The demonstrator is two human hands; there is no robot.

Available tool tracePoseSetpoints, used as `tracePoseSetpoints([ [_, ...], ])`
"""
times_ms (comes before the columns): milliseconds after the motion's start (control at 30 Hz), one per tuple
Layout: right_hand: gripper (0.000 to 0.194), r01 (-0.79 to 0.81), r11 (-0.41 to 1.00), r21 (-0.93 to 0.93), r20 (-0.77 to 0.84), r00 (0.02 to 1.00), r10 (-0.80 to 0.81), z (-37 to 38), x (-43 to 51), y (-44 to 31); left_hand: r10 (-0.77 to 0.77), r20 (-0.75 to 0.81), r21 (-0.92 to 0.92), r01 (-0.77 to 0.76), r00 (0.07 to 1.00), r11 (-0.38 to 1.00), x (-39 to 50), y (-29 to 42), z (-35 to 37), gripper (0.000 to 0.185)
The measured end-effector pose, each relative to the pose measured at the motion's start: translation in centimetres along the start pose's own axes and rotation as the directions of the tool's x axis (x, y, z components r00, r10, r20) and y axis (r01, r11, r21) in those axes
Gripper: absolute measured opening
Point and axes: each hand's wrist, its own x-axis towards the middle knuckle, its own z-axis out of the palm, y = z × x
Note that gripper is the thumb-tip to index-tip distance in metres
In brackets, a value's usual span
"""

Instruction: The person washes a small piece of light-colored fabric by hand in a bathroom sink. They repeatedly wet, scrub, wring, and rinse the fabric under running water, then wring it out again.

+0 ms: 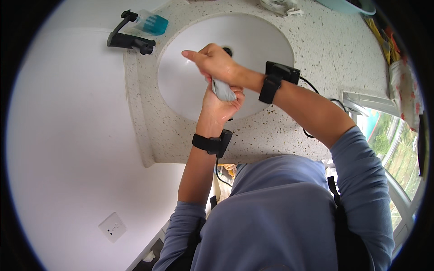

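Note:
Over the white oval washbasin (183,88), my two wet hands meet around a light grey cloth (223,90). My left hand (220,101) has its fingers curled round the cloth from below. Above it, my right hand (215,64) lies against the cloth's upper end, thumb stretched out to the left; its fingers are partly hidden, but it appears to grip the cloth. The dark drain (227,51) shows just behind my right hand. A black strap with a small device sits on each forearm.
A black faucet (130,41) and a bottle of blue liquid (155,24) stand at the speckled countertop's (305,44) upper left. A crumpled plastic bag (283,6) and a pale blue basin (352,6) lie at the far edge. Black cables (309,84) hang near my right arm. A window is at right.

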Motion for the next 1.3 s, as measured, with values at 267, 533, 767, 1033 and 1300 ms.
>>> tracePoseSetpoints([
  [267,0.047,0.121,0.942,-0.313,0.323,0.946,-0.015,-2.7,2.6,-0.1,-0.32,0.545,-0.112,0.446,0.775,0.888,-1.9,1.5,1.3,0.065],
  [533,0.044,-0.239,0.818,0.522,0.554,0.825,-0.112,-2.0,0.9,2.5,-0.039,0.395,-0.269,0.156,0.918,0.951,-3.8,0.2,4.2,0.024],
  [767,0.048,-0.443,0.593,0.672,0.631,0.762,-0.145,-2.4,-0.3,1.6,0.14,0.612,-0.569,0.311,0.778,0.761,-2.3,-1.0,4.8,0.012],
  [1033,0.022,-0.509,0.857,-0.083,0.618,0.649,0.445,-3.9,1.7,-3.4,0.12,0.325,-0.25,-0.037,0.938,0.967,-2.5,-3.3,5.9,0.01],
  [1300,0.046,-0.267,0.728,-0.631,0.396,0.697,0.598,-0.4,1.7,-5.6,0.295,-0.029,-0.023,-0.296,0.955,0.955,-1.5,-4.6,6.9,0.015],
])
